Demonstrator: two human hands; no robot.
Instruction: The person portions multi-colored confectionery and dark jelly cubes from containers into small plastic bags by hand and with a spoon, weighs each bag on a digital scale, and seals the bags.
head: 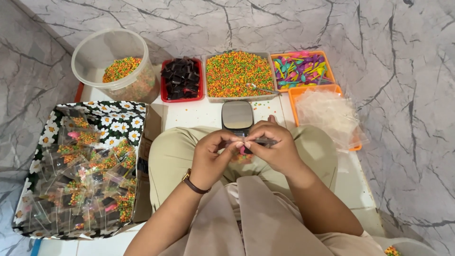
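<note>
Both hands are meeting over the lap: left hand [212,159] and right hand [275,147] are pinching a small clear packet [242,154] of coloured bits between the fingertips. Digital scale [237,116] is sitting just beyond them. Filled packets are lying piled in the floral box [102,112] at left. Behind, trays are holding coloured sprinkles [237,72], dark chocolate pieces [181,78] and small plastic spoons [299,68].

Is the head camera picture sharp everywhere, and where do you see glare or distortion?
Head view: light is soft and even, shadows faint; the scale plate shows a pale sheen; the left hand and right hand are slightly soft, so the small packet between them is hard to read; wide-angle bending shows at the edges.
</note>
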